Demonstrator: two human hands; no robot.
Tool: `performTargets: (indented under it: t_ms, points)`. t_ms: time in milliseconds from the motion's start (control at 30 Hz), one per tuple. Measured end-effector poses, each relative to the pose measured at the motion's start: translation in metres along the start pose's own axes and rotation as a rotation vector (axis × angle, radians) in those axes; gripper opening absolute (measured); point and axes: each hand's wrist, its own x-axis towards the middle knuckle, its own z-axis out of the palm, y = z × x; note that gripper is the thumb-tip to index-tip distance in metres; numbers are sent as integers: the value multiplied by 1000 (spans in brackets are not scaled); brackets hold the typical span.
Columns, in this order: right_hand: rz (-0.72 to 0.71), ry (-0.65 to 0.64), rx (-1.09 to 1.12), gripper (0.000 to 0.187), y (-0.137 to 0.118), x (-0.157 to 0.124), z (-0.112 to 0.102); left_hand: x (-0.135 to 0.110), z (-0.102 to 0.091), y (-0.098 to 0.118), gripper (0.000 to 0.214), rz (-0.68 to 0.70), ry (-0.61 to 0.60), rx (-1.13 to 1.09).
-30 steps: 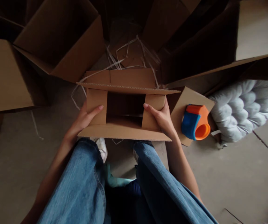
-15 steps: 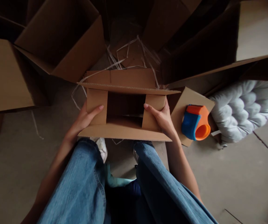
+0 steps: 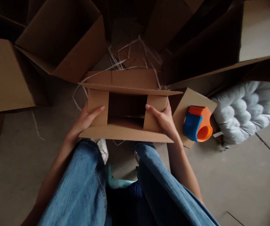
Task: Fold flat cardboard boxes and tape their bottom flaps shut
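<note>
A small open cardboard box (image 3: 125, 131) stands on the floor between my knees, its four flaps unfolded. My left hand (image 3: 84, 121) grips the box's left side, with fingers lying over the left flap. My right hand (image 3: 164, 119) grips the right side, thumb on top of the right flap and fingers curled behind it. The inside of the box is dark and looks empty. An orange and blue tape dispenser (image 3: 197, 123) lies on a cardboard piece (image 3: 184, 102) just right of my right hand.
Large open cardboard boxes (image 3: 61, 40) crowd the back and left. White plastic straps (image 3: 125, 59) lie loose behind the small box. A white puffy cushion (image 3: 245, 108) sits at the right. My legs in blue jeans (image 3: 85, 188) fill the bottom; bare concrete floor (image 3: 238, 175) lies at both sides.
</note>
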Motion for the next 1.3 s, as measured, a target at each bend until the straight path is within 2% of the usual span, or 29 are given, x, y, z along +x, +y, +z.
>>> performTargets:
  t_ms: [500, 833, 1000, 1300]
  points:
    - [-11, 2, -14, 78, -2, -1, 0, 0, -1, 0, 72, -38, -11, -10]
    - [4, 15, 3, 73, -1, -1, 0, 1, -1, -4, 58, 77, -54, -15]
    - [16, 27, 28, 66, 2, -1, 0, 1, -1, -5, 60, 119, -86, 11]
    - [77, 88, 61, 60, 10, 1, -1, -1, -1, -7, 61, 129, -50, -19]
